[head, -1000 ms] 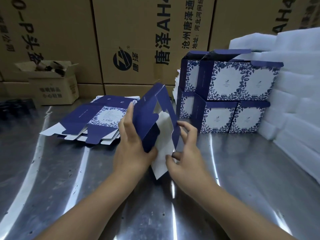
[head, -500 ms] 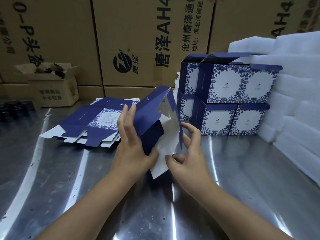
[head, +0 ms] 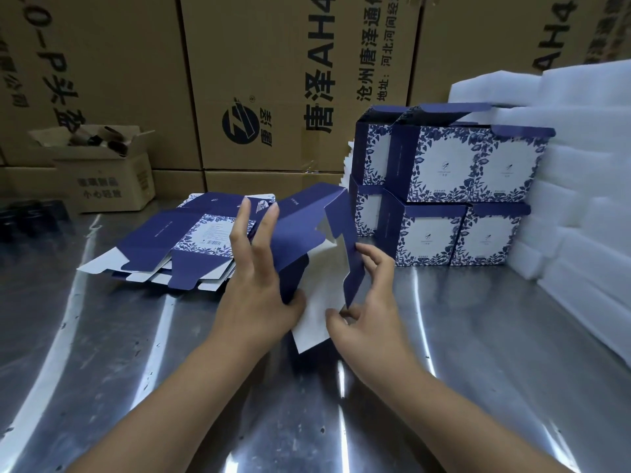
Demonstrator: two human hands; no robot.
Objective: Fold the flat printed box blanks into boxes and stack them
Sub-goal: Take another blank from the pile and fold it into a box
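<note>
Two bare hands work a half-opened box blank (head: 307, 230) over the steel counter (head: 478, 336): the left hand (head: 259, 295) clamps its blue panel, fingers spread straight, thumb underneath, while the right hand (head: 368, 302) pinches the side flap in its grip. The blank hides one end of the flat stack (head: 177, 240) behind it. Folded boxes (head: 444, 172) stand stacked at right beside white foam (head: 580, 165), their backs out of sight.

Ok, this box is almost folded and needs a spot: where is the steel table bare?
The left hand and right hand hold the half-folded box mid-table. Bare steel table lies right of them, in front of the stacked boxes and white foam, and left of them, in front of the flat blanks. The back is crowded.
</note>
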